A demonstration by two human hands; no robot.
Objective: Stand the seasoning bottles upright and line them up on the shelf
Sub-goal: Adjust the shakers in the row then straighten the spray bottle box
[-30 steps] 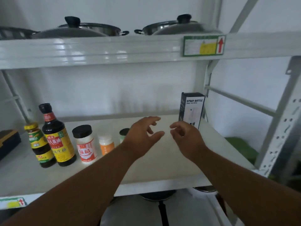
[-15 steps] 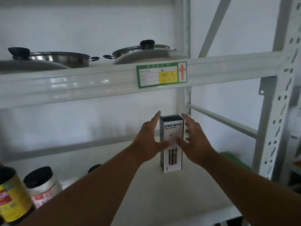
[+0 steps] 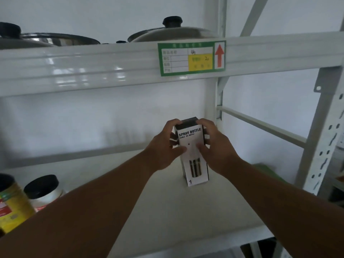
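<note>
White metal shelving unit fills the view; the shelf [image 3: 186, 216] carrying the task items is a pale board, with a perforated upright post [image 3: 320, 131] at the right and a horizontal side rail [image 3: 260, 125] behind it. Upper beam [image 3: 93, 66] crosses the whole frame above the hands and overhangs the working space; a green-bordered label [image 3: 191, 58] with a yellow patch and red up-arrow is stuck on its right part. Two steel pot lids sit on the level above: left lid [image 3: 46, 39] partly cut by the frame edge, right lid [image 3: 173, 33] with a black knob. Spray bottle box [image 3: 194, 164] stands upright on the shelf, far right, near the rear post, printed face toward the camera. Left hand [image 3: 163, 148] grips the box's left side, fingers curled over the top corner, thumb on the front face. Right hand [image 3: 214, 146] grips the right side likewise, thumb on the front. Both forearms reach in from the near edge. Near left, well apart from the box: white jar with black cap [image 3: 43, 190], upright, its lower part hidden by the left forearm; yellow-labelled bottle [image 3: 13, 207] just beside it, cut off by the frame. A green object [image 3: 264, 168] shows blurred beyond the shelf's right edge.
</note>
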